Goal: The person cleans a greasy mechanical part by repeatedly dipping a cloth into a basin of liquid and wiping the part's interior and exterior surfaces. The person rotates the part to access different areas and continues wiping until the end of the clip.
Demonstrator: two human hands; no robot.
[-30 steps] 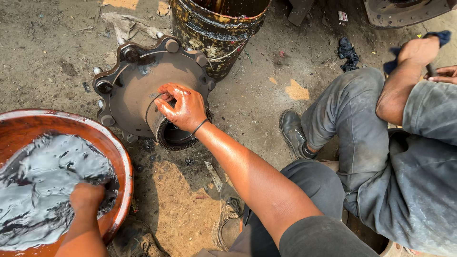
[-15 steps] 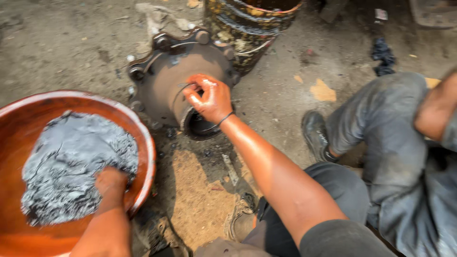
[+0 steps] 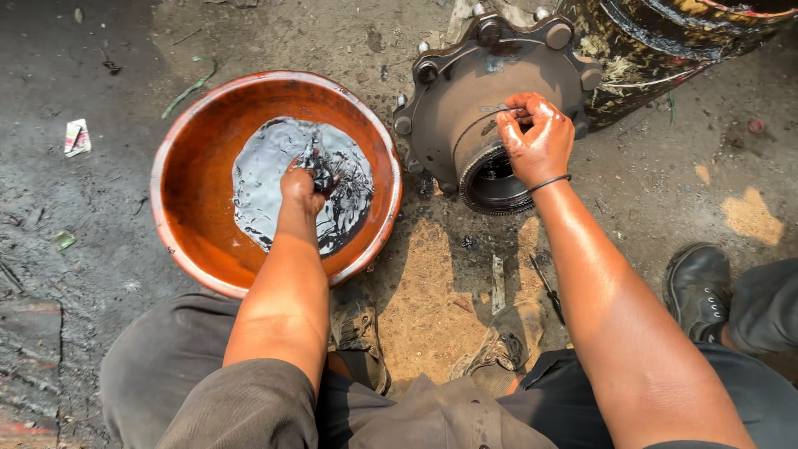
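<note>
Left hand [image 3: 301,185] curled into dark oily liquid [image 3: 274,179] in orange basin [image 3: 179,166]. Right hand [image 3: 536,137] pinching greasy, heavy-looking, slippery wheel hub [image 3: 465,108] at 2 o'clock; best gripped by bolted flange.

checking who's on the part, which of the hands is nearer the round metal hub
Right. The right hand rests on top of the metal hub, touching it. The left hand is apart from it, dipped in the grey liquid inside the orange basin.
</note>
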